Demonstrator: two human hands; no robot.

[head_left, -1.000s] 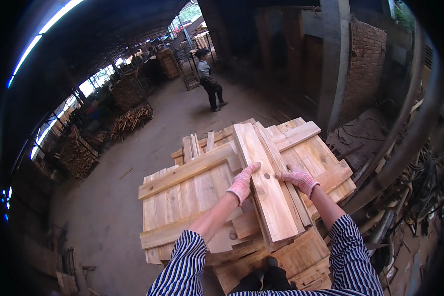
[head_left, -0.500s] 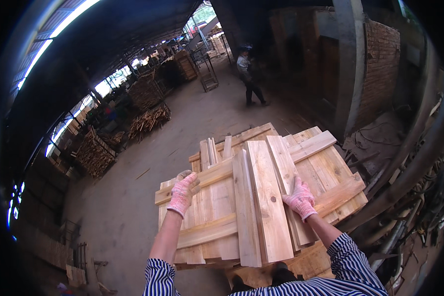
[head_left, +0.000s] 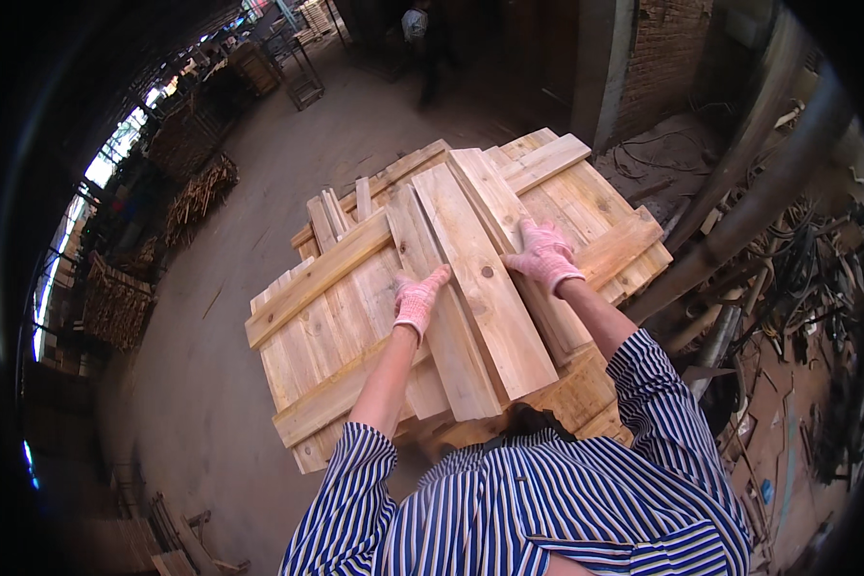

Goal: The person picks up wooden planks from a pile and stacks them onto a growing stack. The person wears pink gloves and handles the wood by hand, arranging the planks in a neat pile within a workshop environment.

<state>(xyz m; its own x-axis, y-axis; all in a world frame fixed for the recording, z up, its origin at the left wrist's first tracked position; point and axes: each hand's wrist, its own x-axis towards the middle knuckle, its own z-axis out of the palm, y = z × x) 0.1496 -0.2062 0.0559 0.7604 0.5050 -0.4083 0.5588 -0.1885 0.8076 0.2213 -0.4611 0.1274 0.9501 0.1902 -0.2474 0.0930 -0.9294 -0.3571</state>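
Three loose wooden planks lie side by side over slatted wooden panels in front of me: a left plank (head_left: 451, 336), a knotted middle plank (head_left: 485, 278) and a right plank (head_left: 490, 197). My left hand (head_left: 420, 300), in a pink knit glove, rests on the left plank, thumb apart, fingertips near its right edge. On the right plank lies my right hand (head_left: 547, 254), gloved alike, thumb and fingers spread. Under the planks are a left panel (head_left: 322, 331) and a right panel (head_left: 576, 202), both with crosswise battens.
More light wood (head_left: 571, 398) sits below, close to my body. Pipes (head_left: 720, 240) and tangled scrap (head_left: 806, 317) line the right side. Far off, a person (head_left: 418, 29) stands by a concrete pillar (head_left: 600, 72). Stacked timber (head_left: 202, 192) stands along the left.
My left hand has moved from the left panel's upper batten rightward onto the left plank. My right hand stays at the right plank. The view has tilted down, showing more of my striped shirt.
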